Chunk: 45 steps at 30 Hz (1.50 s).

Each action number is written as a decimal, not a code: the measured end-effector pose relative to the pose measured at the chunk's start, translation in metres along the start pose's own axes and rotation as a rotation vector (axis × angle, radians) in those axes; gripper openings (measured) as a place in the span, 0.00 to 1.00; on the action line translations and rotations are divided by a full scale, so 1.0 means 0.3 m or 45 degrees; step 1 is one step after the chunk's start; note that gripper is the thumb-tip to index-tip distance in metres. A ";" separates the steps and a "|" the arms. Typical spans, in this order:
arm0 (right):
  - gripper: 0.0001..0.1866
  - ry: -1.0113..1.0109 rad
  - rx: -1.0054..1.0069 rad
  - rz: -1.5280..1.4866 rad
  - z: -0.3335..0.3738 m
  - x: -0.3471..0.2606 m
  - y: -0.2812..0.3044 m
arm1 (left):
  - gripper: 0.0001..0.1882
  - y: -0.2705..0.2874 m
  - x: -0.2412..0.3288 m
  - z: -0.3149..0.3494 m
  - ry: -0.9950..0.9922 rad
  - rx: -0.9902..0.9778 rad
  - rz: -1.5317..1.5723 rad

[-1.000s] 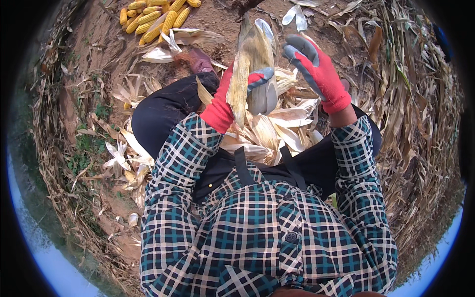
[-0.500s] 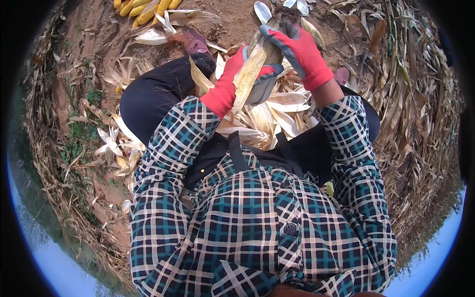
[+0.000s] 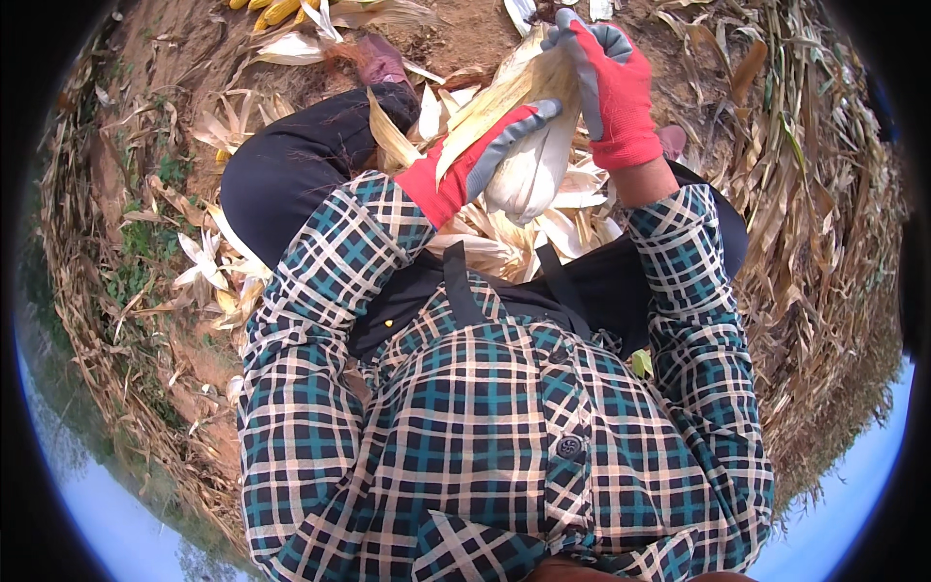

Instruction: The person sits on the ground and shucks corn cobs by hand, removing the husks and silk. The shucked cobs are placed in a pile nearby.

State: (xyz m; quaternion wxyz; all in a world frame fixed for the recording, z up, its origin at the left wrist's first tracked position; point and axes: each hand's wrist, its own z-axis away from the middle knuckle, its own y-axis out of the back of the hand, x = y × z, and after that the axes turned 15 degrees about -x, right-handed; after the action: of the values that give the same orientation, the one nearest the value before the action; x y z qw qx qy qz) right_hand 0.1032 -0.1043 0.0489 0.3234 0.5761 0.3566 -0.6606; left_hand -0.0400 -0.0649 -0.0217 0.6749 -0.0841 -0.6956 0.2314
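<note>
Between my gloved hands is an ear of corn, wrapped in pale dry husk and tilted, its rounded end toward me. My left hand, in a red and grey glove, is closed round the ear's lower part from the left. A loosened yellowish husk leaf lies over that hand. At the far tip, the fingers of my right hand are bent and pinched on the husk. Dark silk shows just beyond them. No kernels show on this ear.
Several bare yellow cobs lie at the far left. Loose husks cover the soil between my bent legs. Dry corn stalks are heaped along the right, with more husks and some green weeds on the left.
The ear has turned so its pale rounded end shows below my left hand. My right hand has moved slightly up and right, and the husk leaf has spread wider between the hands.
</note>
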 end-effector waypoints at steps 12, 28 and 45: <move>0.17 0.007 -0.264 -0.337 0.031 -0.155 0.102 | 0.23 0.035 0.056 -0.038 -0.284 0.343 0.129; 0.30 -0.004 -0.826 0.990 0.094 0.069 0.095 | 0.20 0.154 0.224 -0.009 -0.489 0.730 -0.477; 0.18 -0.041 -1.250 1.015 0.153 0.075 -0.006 | 0.23 0.118 0.216 0.007 -0.282 0.498 -0.340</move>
State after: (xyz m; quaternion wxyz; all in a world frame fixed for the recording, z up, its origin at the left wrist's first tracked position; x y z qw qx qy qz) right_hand 0.0746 -0.1426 0.0304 0.7767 0.4392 0.3709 -0.2574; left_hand -0.0537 -0.0063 0.0213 0.6225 0.1664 -0.7123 0.2783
